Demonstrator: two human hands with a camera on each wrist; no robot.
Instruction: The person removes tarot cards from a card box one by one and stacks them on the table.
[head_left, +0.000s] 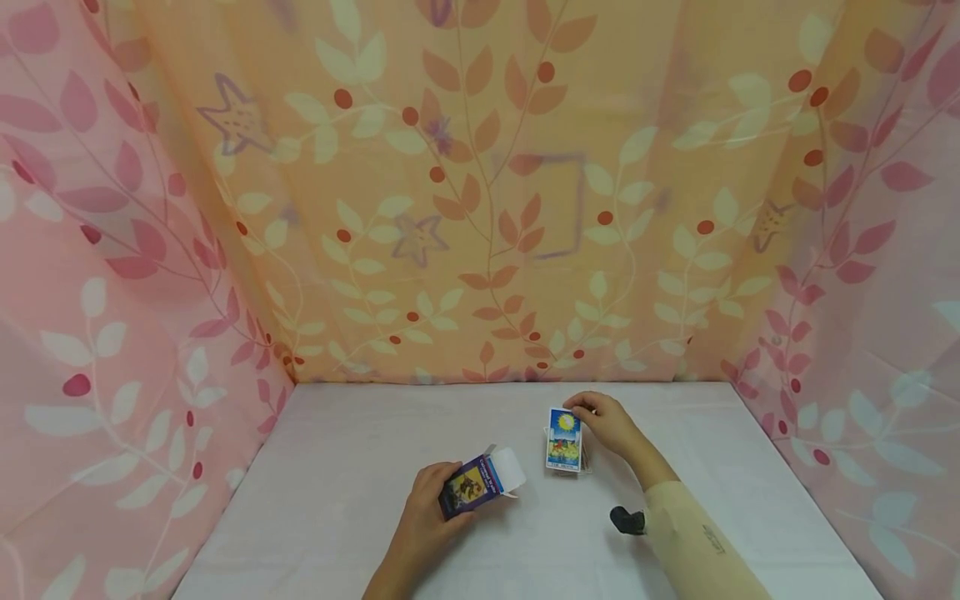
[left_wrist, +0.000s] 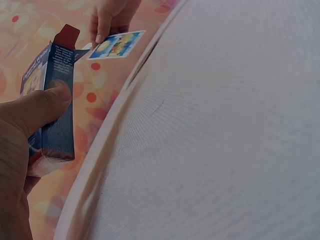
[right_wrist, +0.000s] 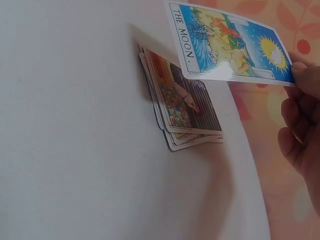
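My left hand (head_left: 432, 510) grips a dark blue card box (head_left: 471, 486), thumb along one side, as the left wrist view also shows. The box's white end flap (head_left: 509, 469) stands open toward the right. Between the thumb and fingers of my right hand (head_left: 606, 421) is a tarot card (right_wrist: 232, 47) labelled "THE MOON", pinched at its top end. In the right wrist view it hangs over a loosely squared stack of tarot cards (right_wrist: 182, 100) lying face up on the white table. The head view hides most of that stack behind the held card.
The white table (head_left: 322, 467) is enclosed by patterned cloth, orange at the back (head_left: 465, 333) and pink at both sides. A black object (head_left: 627, 521) juts from the cuff of the pale right sleeve (head_left: 693, 542).
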